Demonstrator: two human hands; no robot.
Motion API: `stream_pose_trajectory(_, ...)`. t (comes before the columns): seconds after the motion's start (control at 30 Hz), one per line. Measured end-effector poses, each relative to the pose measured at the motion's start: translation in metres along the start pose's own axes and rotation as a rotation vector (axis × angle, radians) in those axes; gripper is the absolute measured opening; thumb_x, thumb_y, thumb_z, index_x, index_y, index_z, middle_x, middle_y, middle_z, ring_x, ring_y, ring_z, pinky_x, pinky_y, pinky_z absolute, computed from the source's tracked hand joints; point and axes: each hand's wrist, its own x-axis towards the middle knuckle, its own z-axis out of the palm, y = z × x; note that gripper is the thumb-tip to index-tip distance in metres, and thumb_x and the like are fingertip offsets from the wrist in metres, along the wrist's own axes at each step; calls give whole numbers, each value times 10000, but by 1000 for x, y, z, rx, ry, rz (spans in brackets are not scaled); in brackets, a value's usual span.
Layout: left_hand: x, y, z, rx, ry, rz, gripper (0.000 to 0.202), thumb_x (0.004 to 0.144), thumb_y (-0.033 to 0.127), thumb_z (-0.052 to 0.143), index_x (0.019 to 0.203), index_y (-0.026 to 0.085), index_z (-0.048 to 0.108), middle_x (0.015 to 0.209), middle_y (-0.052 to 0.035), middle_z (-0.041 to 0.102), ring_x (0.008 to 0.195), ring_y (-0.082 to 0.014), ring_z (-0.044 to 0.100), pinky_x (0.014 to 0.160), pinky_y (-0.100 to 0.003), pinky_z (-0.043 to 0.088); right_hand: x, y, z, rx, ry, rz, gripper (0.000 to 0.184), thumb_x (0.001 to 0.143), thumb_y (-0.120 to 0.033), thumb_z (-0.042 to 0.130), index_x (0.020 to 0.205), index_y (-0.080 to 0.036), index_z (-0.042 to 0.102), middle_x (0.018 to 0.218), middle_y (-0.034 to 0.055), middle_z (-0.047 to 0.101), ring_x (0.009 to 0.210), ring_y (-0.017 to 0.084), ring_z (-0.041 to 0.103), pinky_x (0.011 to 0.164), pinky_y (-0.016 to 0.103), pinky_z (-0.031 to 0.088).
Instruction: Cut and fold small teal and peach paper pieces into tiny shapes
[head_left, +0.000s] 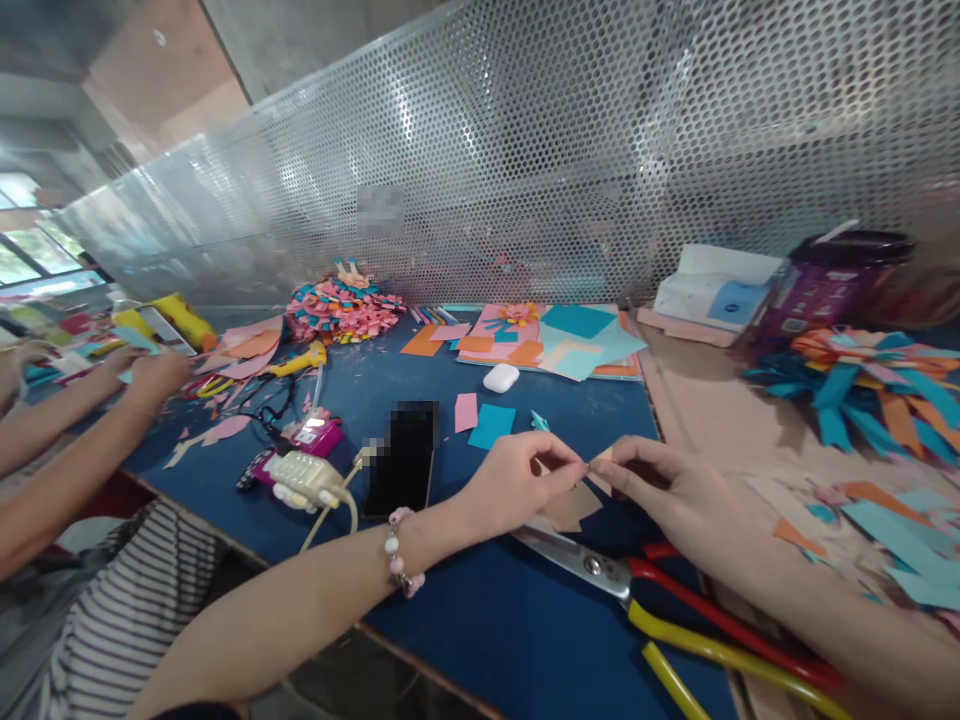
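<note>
My left hand (pixel 517 482) and my right hand (pixel 664 485) meet over the blue table (pixel 480 620), each pinching an end of a small tan paper piece (pixel 596 462). A bead bracelet (pixel 400 562) is on my left wrist. Another tan paper piece (pixel 570 507) lies on the table just below the hands. Large scissors (pixel 600 570) with red and yellow handles lie right under my right forearm. A black phone (pixel 403 458) lies left of my left hand.
A perforated metal screen (pixel 525 150) backs the table. Coloured paper sheets (pixel 555 345), a pink paper craft pile (pixel 341 305), white earbud case (pixel 501 377), power strip (pixel 304 478), tissue box (pixel 712 285), purple tub (pixel 825 290), blue-orange paper flower (pixel 862 385). Another person's arms (pixel 82 410) work at left.
</note>
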Motion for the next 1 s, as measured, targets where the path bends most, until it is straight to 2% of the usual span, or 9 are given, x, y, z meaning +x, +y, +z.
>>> stream_pose_trajectory(0.23,1,-3,-1,-40,10,-10,225,812,359,551,803,152,638,790,-37,661,697,-126,570,629,-230,439,0,1,-2,-38,-13,6,329,866,-472,483,720,-205,609,665,-15,577,638,130,514,594,228,394)
stream_pose_trajectory(0.4,0,-3,-1,-56,-60,-53,213,787,350,579,838,149,629,785,-35,647,668,-120,565,597,-225,435,-4,0,1,-104,-48,-66,310,862,-458,489,719,-206,598,676,-15,590,663,140,527,613,240,395)
stream_pose_trajectory(0.53,1,-4,-3,-23,-64,-54,254,793,386,568,792,139,628,775,-48,645,690,-137,572,620,-242,442,-4,2,3,-95,-33,-72,297,876,-453,470,784,-206,607,725,-4,611,704,151,543,641,252,410)
stream_pose_trajectory(0.67,4,-5,-6,-19,-111,-22,220,809,342,548,826,144,642,798,-49,648,736,-148,581,664,-253,444,-3,5,3,-74,-45,-85,316,902,-449,429,817,-202,608,750,9,608,706,152,542,651,265,429)
stream_pose_trajectory(0.77,5,-5,-7,-113,-108,-35,185,806,309,552,795,143,633,790,-43,644,756,-148,585,714,-259,443,-4,6,4,-28,31,-92,293,927,-425,388,990,-218,585,809,16,602,719,146,553,659,270,458)
stream_pose_trajectory(0.87,6,-6,-7,-268,-61,-89,171,804,298,557,768,142,619,740,-25,625,703,-124,567,662,-229,423,-6,6,6,-54,90,-213,274,900,-369,478,1137,-237,517,954,39,585,819,154,567,733,291,482)
stream_pose_trajectory(1.0,6,-5,-7,-408,-71,-136,190,787,328,590,745,144,613,685,-4,593,647,-103,534,578,-202,376,-8,7,10,-176,58,-411,210,881,-255,515,1084,-241,565,1010,58,537,771,141,552,655,279,499)
